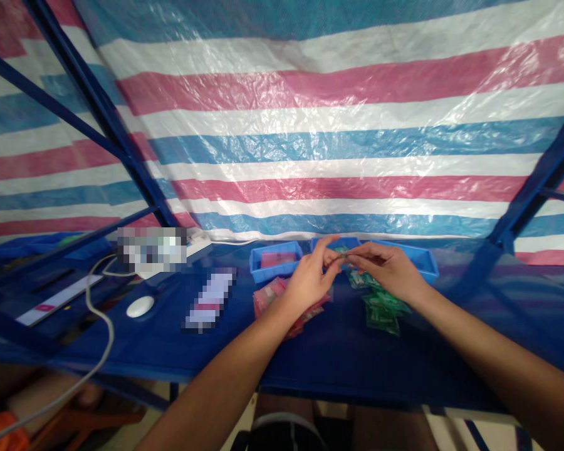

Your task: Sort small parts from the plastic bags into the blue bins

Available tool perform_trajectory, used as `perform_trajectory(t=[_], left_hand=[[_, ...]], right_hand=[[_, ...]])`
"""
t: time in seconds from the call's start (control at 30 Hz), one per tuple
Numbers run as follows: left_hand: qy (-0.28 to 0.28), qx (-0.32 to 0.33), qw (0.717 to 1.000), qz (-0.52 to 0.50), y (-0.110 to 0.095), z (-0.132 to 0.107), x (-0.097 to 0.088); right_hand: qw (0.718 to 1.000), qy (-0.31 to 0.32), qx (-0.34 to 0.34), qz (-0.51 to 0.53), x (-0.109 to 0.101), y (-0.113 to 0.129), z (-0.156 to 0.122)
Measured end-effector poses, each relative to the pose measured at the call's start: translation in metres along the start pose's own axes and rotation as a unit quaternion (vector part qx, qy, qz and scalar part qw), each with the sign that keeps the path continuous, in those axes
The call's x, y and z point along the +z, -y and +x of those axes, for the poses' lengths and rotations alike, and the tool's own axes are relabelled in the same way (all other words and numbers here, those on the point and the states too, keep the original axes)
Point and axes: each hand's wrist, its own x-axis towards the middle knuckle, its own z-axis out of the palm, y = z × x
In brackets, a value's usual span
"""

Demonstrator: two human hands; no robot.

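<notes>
My left hand (313,275) and my right hand (388,268) meet over the blue table, fingertips pinched together around a small thing (343,255) that is too small to name. Beneath and beside the left hand lies a heap of pink plastic packets (269,297). Green plastic packets (381,313) lie in a pile below the right hand. Behind the hands stand blue bins: the left bin (275,272) has pink contents, the middle bin (316,242) is partly hidden by the left hand, and the right hand partly covers the right bin (425,262).
To the left are a white computer mouse (140,306), a blurred-out flat object (210,299), a blurred-out device (151,249) and a white cable (104,316). Blue frame posts (126,150) and striped sheeting (338,138) enclose the table. Part of another person (42,398) shows at lower left.
</notes>
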Motion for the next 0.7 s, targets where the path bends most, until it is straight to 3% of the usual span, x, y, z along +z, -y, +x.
perform_trajectory(t=[0.1, 0.23, 0.37, 0.43, 0.5, 0.6, 0.7], left_hand=[[0.007, -0.003, 0.999, 0.034, 0.004, -0.001, 0.002], [0.018, -0.001, 0.997, 0.074, 0.009, -0.001, 0.002], [0.022, -0.003, 0.995, 0.098, 0.005, -0.002, 0.0], [0.022, -0.007, 0.994, 0.108, 0.001, -0.003, 0.0], [0.021, -0.009, 0.993, 0.113, -0.001, -0.003, -0.001], [0.018, -0.005, 0.993, 0.114, -0.003, -0.002, -0.001], [0.014, 0.003, 0.993, 0.114, -0.003, -0.002, 0.0]], right_hand=[[0.986, -0.041, -0.058, -0.15, -0.023, 0.0, 0.003], [0.917, -0.078, -0.098, -0.379, -0.062, -0.005, 0.011], [0.917, -0.048, -0.063, -0.391, -0.082, 0.005, 0.004], [0.934, -0.035, -0.052, -0.351, -0.081, 0.017, -0.013], [0.936, 0.029, -0.06, -0.345, -0.075, 0.023, -0.04], [0.904, 0.121, -0.075, -0.403, -0.06, 0.012, -0.087], [0.871, 0.111, -0.078, -0.472, -0.043, -0.009, -0.121]])
